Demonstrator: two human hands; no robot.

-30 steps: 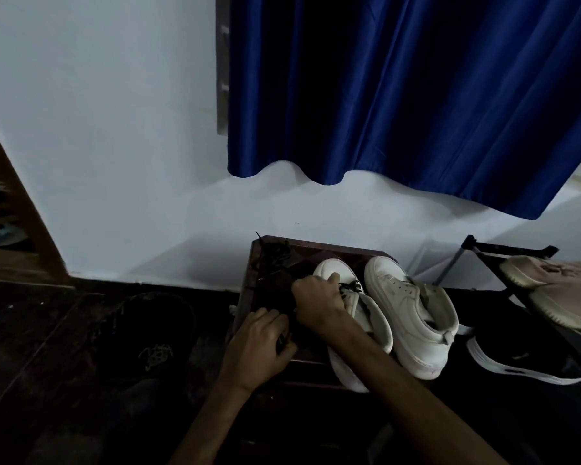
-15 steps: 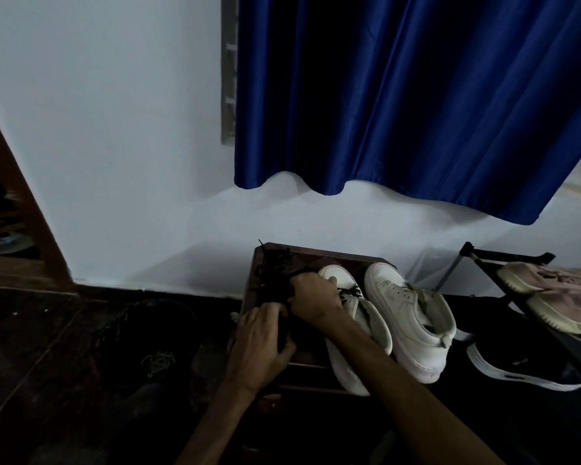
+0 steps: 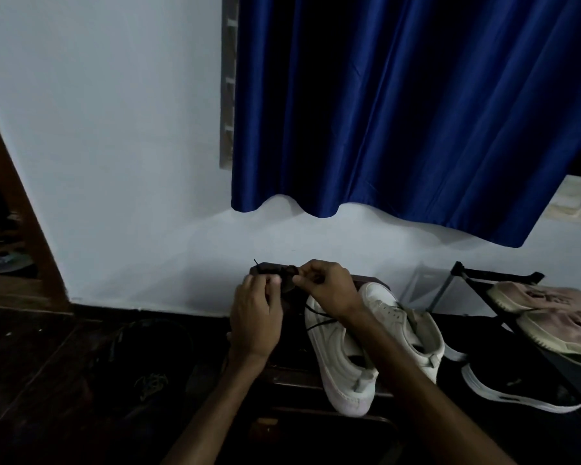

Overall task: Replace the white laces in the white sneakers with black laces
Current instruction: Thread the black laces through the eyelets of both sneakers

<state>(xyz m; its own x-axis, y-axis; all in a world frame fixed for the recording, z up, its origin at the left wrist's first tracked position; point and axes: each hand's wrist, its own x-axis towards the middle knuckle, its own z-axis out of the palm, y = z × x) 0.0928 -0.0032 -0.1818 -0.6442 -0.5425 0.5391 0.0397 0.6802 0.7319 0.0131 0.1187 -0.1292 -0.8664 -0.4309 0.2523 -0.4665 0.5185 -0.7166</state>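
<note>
Two white sneakers, a left sneaker (image 3: 339,360) and a right sneaker (image 3: 394,313), are lying side by side and touching on the dark table (image 3: 299,377). One black lace (image 3: 284,275) is being held bunched above the table's far edge, a strand of it trailing down across the left sneaker's toe. The left grip (image 3: 255,317) and right grip (image 3: 329,290) are both pinching that bunch with curled fingers, while a black rack (image 3: 467,273) beside the table is carrying two pinkish shoes (image 3: 544,297), one black shoe (image 3: 524,391) lying on the floor below.
</note>
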